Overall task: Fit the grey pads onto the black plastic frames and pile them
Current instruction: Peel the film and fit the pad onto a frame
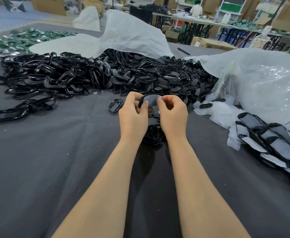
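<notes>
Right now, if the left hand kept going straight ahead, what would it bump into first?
Probably the heap of black frames just beyond it. The left hand, gripping a frame whose pad the right hand pinches, points that way; depth is hard to judge.

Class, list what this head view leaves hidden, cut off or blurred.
Head view: how far the pad sits in the frame, covered by fingers.
Black parts, behind the left hand and right hand.
Finished pile, cut by the right edge.
Green items far left, blurred.
</notes>
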Available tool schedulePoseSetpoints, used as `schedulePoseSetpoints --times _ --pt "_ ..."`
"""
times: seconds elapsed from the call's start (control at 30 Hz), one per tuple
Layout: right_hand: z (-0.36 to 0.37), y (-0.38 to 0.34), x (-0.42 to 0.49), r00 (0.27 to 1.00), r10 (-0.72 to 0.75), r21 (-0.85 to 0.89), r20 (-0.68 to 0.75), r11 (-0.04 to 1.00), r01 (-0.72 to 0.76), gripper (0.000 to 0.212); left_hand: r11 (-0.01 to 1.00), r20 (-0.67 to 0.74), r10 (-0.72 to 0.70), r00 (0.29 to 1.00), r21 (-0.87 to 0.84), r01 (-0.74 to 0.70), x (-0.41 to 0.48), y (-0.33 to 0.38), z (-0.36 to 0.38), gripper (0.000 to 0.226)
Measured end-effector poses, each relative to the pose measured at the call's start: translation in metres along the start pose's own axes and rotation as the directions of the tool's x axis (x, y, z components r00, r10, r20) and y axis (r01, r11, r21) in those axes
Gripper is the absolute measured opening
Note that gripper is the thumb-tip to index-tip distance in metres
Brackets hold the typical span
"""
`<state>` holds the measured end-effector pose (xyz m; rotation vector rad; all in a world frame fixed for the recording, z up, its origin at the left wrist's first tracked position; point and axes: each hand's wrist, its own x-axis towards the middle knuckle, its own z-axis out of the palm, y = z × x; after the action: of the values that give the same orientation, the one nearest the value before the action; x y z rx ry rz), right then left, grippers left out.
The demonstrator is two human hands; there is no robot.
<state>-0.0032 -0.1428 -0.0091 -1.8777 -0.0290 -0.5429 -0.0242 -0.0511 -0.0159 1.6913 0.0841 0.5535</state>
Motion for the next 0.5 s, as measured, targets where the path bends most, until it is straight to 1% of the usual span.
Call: schedulePoseSetpoints --times 0.07,0.17,0.3,0.37,0.43,0.5 --pt "-0.003 0.002 0.003 0.997 0.061 0.016 0.039 0.998 -0.061 0.006 0.999 0.014 0.029 0.999 0.020 -0.029 0.000 -0.001 0.000 0.028" --pt "-0.007 0.004 0.007 0.980 0.177 0.083 0.086 0.979 -0.185 0.009 0.997 0.043 0.065 0.997 0.026 -0.067 0.000 -0.002 0.000 0.031" --pt "-0.010 0.006 0.010 0.948 0.293 0.230 0.125 0.921 -0.315 0.012 0.999 0.071 0.051 0.996 0.013 -0.052 0.001 -0.003 0.000 0.030" --pt "-0.011 0.005 0.012 0.926 0.337 0.353 0.170 0.856 -0.377 0.012 0.999 0.074 0.040 0.996 -0.009 -0.039 0.002 -0.003 0.000 0.029" --pt "-0.011 0.004 0.013 0.895 0.370 0.470 0.250 0.761 -0.447 0.009 0.998 0.081 0.020 0.997 -0.053 -0.016 0.004 -0.004 -0.001 0.027" --pt "-0.013 0.004 0.013 0.866 0.385 0.522 0.319 0.691 -0.499 0.006 0.996 0.083 -0.002 0.997 -0.085 0.009 0.005 -0.004 -0.001 0.026"
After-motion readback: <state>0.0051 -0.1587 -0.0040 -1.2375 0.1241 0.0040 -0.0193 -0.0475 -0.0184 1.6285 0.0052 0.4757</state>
